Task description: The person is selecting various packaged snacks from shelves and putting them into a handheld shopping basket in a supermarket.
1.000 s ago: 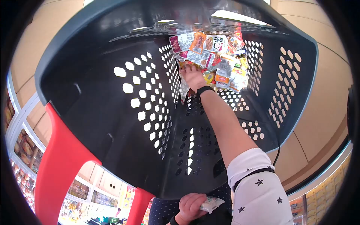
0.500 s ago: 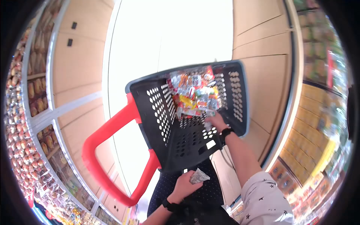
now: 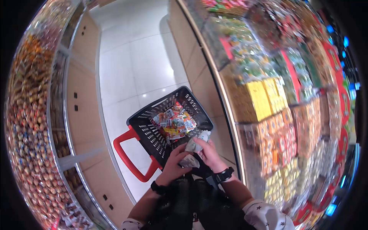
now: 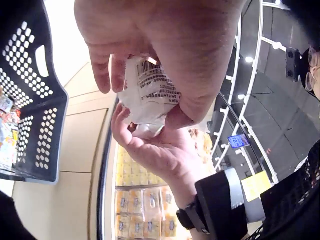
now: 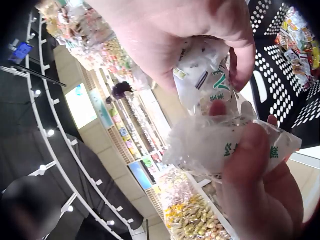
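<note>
My left hand [image 3: 171, 165] and right hand [image 3: 211, 156] are close together over the near edge of the basket. The left one pinches a small white snack packet [image 5: 200, 147] with green characters, thumb across its front. Between the fingers and thumb of my right hand is a second clear-and-white snack packet [image 5: 200, 75], also with green print. In the right wrist view the two packets overlap. Dark small text shows on the left hand's packet in the left wrist view. Beyond the hands stands a black shopping basket [image 3: 145, 135], with several colourful snack packets [image 3: 178, 122] in its far part.
A red handle [image 3: 122, 153] sticks out on the basket's left. Shelves of wrapped snacks [image 3: 34, 142] line the left side. On the right, yellow boxes [image 3: 258, 99] and packaged goods are stacked above wooden cabinets. Pale floor tiles [image 3: 130, 53] run down the aisle.
My right hand, earlier inside the basket, has come back out and now holds a packet beside the left hand. The basket appears smaller and lower in the head view.
</note>
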Demonstrator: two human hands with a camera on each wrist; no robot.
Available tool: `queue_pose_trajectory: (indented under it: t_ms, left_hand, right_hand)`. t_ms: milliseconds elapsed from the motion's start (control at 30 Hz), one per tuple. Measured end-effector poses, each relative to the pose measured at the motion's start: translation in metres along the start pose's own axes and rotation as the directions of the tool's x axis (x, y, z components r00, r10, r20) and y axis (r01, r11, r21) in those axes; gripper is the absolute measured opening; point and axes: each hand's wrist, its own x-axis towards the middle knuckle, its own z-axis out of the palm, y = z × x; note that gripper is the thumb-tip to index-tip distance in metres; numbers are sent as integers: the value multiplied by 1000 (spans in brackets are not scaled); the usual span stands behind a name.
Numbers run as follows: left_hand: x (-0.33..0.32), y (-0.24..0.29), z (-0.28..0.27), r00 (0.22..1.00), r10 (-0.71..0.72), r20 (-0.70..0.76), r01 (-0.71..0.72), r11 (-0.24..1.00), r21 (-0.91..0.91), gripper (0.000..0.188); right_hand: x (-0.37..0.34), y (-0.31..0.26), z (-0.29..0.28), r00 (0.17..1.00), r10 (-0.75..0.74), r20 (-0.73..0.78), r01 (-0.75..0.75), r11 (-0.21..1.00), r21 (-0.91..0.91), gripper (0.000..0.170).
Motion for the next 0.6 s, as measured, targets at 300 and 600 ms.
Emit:
queue_pose_trajectory:
  t_ms: [300,600]
  left_hand:
    - [37,21,-40,947,-27,320,182,867,-463,51]
    - [81,16,-49,872,-94,480,328,840,-431,48]
  right_hand:
    - [-50,-25,6,948,-313,-58,314,949,3,21]
    - [-44,-21,-6,940,-340,-15,340,940,37,37]
